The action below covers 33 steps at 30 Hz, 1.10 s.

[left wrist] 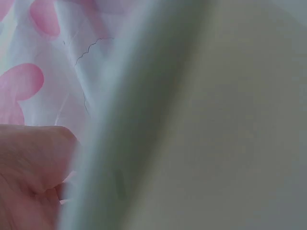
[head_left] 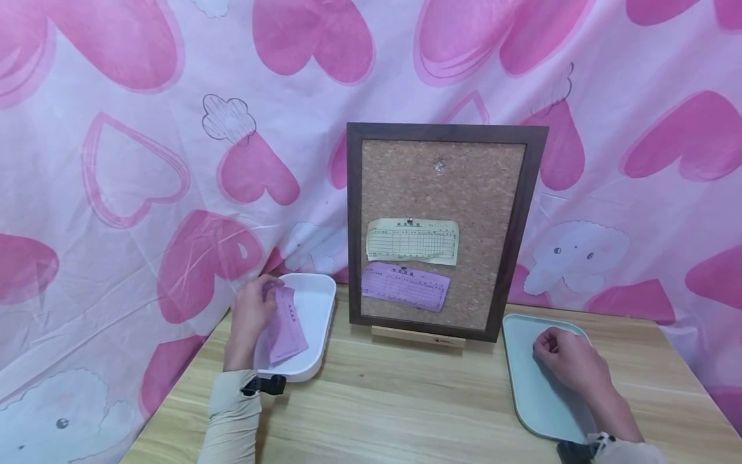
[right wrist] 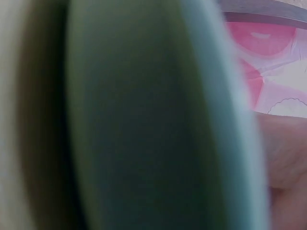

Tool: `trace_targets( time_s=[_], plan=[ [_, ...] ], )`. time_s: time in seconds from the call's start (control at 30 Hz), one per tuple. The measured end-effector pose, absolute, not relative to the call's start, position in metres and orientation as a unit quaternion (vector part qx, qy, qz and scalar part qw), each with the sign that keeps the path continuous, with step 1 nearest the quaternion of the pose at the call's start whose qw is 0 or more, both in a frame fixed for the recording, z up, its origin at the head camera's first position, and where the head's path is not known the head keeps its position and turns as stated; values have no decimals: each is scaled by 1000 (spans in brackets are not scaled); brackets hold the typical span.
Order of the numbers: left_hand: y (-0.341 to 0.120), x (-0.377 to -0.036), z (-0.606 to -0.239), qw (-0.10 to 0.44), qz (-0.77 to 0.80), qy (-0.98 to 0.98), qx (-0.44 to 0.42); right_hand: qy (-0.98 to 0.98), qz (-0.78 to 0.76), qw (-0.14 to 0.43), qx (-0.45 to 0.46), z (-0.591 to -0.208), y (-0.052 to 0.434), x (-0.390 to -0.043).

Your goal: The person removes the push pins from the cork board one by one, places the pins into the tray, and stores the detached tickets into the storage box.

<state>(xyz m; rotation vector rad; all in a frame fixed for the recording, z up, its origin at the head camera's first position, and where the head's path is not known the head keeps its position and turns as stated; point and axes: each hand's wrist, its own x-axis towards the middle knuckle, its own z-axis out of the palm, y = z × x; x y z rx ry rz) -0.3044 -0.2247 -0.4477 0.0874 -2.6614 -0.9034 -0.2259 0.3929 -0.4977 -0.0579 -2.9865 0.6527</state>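
My left hand (head_left: 253, 314) holds a pink paper slip (head_left: 286, 325) over the white tray (head_left: 315, 303) at the table's left. My right hand (head_left: 565, 358) lies with curled fingers on the pale green tray (head_left: 524, 380) at the right; whether it holds anything is hidden. Between them a framed cork board (head_left: 443, 225) stands upright on a wooden stand, with a cream slip (head_left: 413, 241) pinned above a purple slip (head_left: 405, 286). The left wrist view shows only a blurred white tray rim (left wrist: 110, 158) and part of my hand. The right wrist view is filled by the blurred green tray (right wrist: 144, 124).
A pink heart-print cloth (head_left: 145, 161) hangs behind the wooden table (head_left: 406, 399) and drapes down its left side. A small pin or mark (head_left: 439, 165) sits high on the cork. Bare tabletop lies in front of the board between the two trays.
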Motion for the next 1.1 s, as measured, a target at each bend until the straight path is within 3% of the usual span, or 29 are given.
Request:
trace_targets(
  time_s=[0.27,0.73,0.97,1.1],
  plan=[
    [-220,-309,-455,139,-305,-942,-20,-976,212,46,-11,-498,393,-225],
    [-210,-311,-459,122,-297,-947,-23,-973,230,32,-10,-493,393,-224],
    [-206,-308,-451,158,-291,-943,-39,-970,239,33,-10,-487,389,-224],
    [-195,-305,-438,190,-317,-926,-73,-966,245,77,-2,-479,382,-222]
  ],
)
